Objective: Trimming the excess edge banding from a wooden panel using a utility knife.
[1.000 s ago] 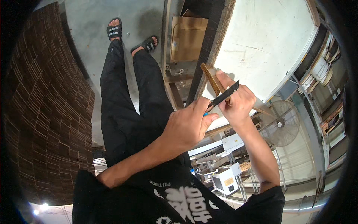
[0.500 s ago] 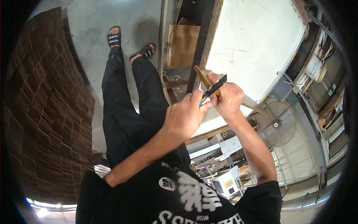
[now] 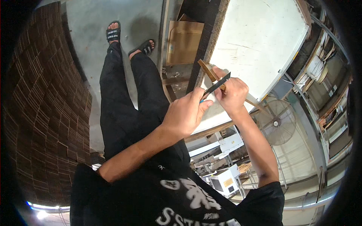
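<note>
My left hand (image 3: 184, 113) is closed round a utility knife (image 3: 218, 83) with a long black blade; a bit of blue handle shows by the fingers. Its blade slants up and right, crossing over a thin wooden strip (image 3: 207, 69). My right hand (image 3: 233, 94) grips this strip, thumb near the blade. One end of the strip sticks out up-left past the fingers, and a thin length runs out below the hand toward the lower right. Whether the cutting edge touches the wood cannot be made out.
A white-topped table (image 3: 260, 45) with a rough edge lies beyond my hands. A brown board (image 3: 184, 41) leans under it. Tall stacks of dark brown sheets (image 3: 45, 113) stand at left. A round fan (image 3: 277, 122) and a white machine (image 3: 226, 180) are at lower right.
The knife has turned, so its blade looks narrower than before. My left hand has shifted slightly down and left. My right hand keeps its grip on the strip.
</note>
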`<state>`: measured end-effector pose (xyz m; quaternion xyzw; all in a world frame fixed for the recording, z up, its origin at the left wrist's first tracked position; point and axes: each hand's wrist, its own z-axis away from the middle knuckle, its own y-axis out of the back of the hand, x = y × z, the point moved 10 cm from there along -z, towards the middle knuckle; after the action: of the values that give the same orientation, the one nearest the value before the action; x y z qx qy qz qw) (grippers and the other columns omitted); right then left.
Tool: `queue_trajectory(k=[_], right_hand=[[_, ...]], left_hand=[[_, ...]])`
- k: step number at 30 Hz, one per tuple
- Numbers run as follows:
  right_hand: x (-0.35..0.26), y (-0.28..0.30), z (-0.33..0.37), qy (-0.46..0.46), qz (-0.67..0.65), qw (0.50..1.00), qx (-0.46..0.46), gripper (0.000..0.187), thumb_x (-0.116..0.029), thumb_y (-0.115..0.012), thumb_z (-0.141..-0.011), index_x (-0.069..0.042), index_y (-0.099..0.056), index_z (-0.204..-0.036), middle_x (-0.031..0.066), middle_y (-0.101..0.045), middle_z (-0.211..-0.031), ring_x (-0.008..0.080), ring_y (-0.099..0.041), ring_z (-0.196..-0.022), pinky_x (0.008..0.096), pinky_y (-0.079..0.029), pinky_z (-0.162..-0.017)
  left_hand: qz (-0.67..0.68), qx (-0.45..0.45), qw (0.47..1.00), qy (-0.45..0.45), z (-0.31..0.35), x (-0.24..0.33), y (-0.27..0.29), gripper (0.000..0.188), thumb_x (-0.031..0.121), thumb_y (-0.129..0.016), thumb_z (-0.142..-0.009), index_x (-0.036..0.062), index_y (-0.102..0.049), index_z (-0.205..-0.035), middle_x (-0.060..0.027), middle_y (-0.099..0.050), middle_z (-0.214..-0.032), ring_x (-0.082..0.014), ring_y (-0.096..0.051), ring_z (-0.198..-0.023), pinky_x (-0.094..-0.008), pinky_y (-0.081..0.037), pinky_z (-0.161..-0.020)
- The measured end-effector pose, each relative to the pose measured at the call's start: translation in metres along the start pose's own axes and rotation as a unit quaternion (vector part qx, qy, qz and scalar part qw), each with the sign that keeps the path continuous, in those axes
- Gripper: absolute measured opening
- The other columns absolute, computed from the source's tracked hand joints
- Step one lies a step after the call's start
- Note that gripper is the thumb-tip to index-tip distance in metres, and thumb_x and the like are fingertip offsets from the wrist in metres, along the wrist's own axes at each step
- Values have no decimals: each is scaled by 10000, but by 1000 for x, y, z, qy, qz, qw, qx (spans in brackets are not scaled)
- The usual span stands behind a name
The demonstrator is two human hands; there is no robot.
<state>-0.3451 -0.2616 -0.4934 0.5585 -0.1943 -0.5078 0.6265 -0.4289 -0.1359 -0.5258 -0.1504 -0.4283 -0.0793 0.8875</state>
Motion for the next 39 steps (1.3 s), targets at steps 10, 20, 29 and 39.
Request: queue_trajectory(k=[10,20,29,39], right_hand=[[2,-6,6,21,15,999,27,589,-96,-854,-692,-114,-768,-1274,88,-788,-887,237,-697,-639,362,-523,-597],[-3,-3,3,16,9,999,30,515,-92,-846,-712,-107,-772,-1221,103,-809,-943,244,-730,-680,353,-546,-612],[1,-4,4,6,38,999,6,539,-84,-843,-716,-121,-766,-1248,79,-800,-909,233,-719,-667,356,-546,-618],[2,-5,6,6,17,1000,19,554,-57,-846,-683,-105,-780,-1231,98,-783,-852,255,-686,-618,372,-539,-610]], left_hand=[[-38,-60,996,53,-6,-2,-5,242,241,-612,-1124,16,-545,-1185,-265,-704,-929,-515,-708,-900,-569,-532,-744],[248,54,961,111,3,-22,-47,329,366,-507,-1186,38,-518,-1154,-217,-631,-828,-401,-668,-733,-499,-511,-667],[39,49,998,10,-2,-9,-11,358,403,-523,-1174,48,-544,-1211,-199,-652,-846,-386,-700,-763,-473,-537,-716],[-57,18,998,34,-10,-6,-8,267,267,-630,-1114,28,-553,-1206,-243,-718,-896,-501,-717,-846,-555,-538,-720]])
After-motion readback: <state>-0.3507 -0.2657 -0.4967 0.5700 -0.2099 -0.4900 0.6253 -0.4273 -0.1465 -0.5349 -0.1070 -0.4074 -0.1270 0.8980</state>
